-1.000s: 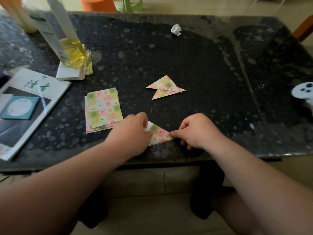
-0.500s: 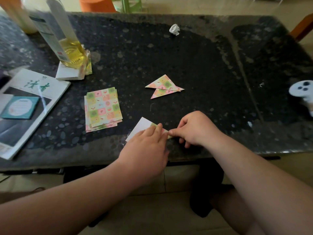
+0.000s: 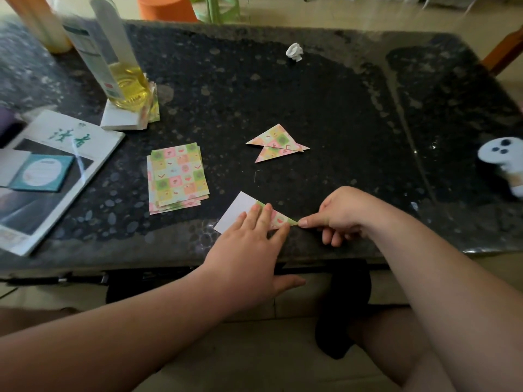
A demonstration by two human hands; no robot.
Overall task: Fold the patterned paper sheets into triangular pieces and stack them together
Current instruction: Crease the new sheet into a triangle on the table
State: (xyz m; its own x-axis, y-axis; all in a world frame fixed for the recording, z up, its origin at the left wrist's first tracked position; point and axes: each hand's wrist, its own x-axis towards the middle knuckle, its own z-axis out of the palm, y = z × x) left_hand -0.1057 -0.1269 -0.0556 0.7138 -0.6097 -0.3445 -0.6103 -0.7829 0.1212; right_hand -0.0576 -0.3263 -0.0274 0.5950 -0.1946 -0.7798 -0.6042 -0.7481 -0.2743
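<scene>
L hand (image 3: 249, 250) now flat on paper sheet (image 3: 237, 210)

Table (image 3: 311, 94): black stone, grey speckles.
Stack of sheets (image 3: 177, 176): pastel checks in pink, green and yellow, with small motifs.
Folded triangles (image 3: 276, 141): same checks.
Half-folded sheet (image 3: 239, 207): white back, checked face.
Paper ball (image 3: 294, 51): white.
Bottle (image 3: 128, 86): clear, yellow liquid.
Booklet (image 3: 73, 137): white, green characters.
</scene>
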